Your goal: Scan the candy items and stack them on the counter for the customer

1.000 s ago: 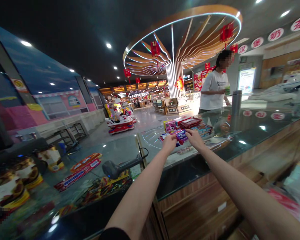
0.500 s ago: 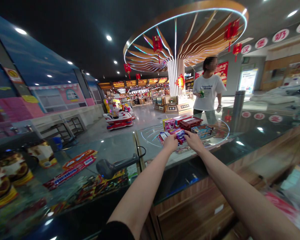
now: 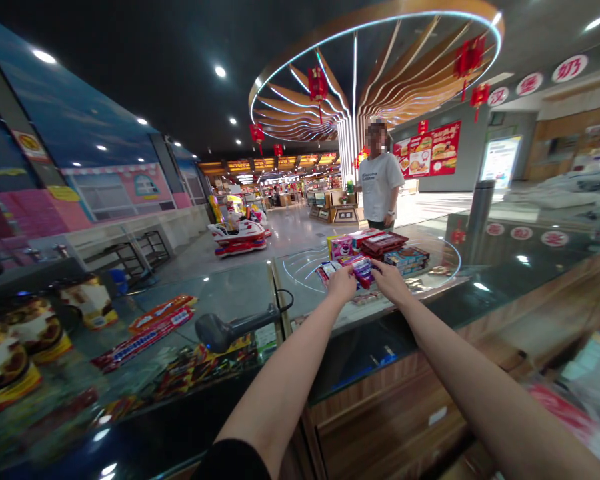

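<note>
Both my arms reach forward over the glass counter [image 3: 320, 313]. My left hand [image 3: 342, 285] and my right hand [image 3: 389, 281] are closed on a small purple candy packet [image 3: 362, 269] between them, one at each end. Their fingertips are partly hidden. Right behind the packet lies a pile of packaged snacks: a pink and yellow box [image 3: 341, 247], dark red packets [image 3: 384, 243] on top, and blue boxes [image 3: 407, 260] at the right. A pale packet [image 3: 327, 272] sticks out beside my left hand.
A black handheld scanner [image 3: 230, 328] with a cable lies left of my arms. Further left are Mentos packs [image 3: 143, 340] and brown-and-white bags [image 3: 87, 303]. A grey metal post [image 3: 481, 200] rises at the right. Across the counter stands a person in a white T-shirt [image 3: 380, 187].
The person across the counter has moved left and turned toward the counter. My hands keep hold of the purple packet with little visible movement. The view has shifted slightly.
</note>
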`<state>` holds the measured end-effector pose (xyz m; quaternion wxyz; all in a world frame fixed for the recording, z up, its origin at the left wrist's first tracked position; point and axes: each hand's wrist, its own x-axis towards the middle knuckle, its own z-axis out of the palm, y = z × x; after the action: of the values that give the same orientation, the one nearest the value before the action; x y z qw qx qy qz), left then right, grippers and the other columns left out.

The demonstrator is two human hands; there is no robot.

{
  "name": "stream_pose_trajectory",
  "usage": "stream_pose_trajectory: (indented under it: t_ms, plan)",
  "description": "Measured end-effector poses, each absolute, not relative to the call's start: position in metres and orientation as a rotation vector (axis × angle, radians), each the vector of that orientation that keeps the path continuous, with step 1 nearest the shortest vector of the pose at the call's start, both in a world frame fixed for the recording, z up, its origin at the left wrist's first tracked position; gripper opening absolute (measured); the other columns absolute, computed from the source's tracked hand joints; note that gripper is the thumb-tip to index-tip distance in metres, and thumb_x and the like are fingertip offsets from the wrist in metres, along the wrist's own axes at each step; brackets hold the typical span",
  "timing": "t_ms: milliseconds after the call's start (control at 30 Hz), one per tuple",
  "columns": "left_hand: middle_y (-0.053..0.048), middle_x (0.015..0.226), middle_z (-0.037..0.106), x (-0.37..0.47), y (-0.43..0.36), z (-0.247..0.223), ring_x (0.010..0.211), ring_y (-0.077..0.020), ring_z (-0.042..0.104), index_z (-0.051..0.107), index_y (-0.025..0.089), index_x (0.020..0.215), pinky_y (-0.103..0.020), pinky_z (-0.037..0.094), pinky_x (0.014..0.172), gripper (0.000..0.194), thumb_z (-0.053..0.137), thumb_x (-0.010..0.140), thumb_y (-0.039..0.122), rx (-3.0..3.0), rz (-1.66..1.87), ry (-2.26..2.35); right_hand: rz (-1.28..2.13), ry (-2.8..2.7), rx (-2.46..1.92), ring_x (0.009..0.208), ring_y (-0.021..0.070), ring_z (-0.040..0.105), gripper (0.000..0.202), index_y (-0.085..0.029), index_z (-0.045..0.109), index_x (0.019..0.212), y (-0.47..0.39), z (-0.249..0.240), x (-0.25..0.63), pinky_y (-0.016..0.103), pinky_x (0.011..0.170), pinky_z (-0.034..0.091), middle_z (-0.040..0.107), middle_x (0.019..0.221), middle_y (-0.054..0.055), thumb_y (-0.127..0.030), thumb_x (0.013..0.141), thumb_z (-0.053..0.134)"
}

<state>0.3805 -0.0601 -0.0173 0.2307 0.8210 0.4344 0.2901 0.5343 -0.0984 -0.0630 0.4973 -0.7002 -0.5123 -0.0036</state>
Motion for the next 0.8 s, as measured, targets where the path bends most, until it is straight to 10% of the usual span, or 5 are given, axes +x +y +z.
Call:
stream_pose_trajectory:
  t_ms: [800]
  plan:
    - [-0.013, 0.122, 0.069, 0.314, -0.055, 0.009, 0.108, -0.0216, 0.065, 0.062, 0.012, 0.128, -0.032, 0.048, 0.096, 0.048, 0.056, 0.080, 0.008, 2.286, 0.792, 1.120, -0.142, -1.383, -1.815, 0.112, 0.0283, 0.064, 0.047, -0.016, 0.064, 0.131, -0.106, -0.050, 0.508, 0.040, 0.099, 0.047, 0.070, 0.122, 0.013, -0.021, 0.087, 0.047]
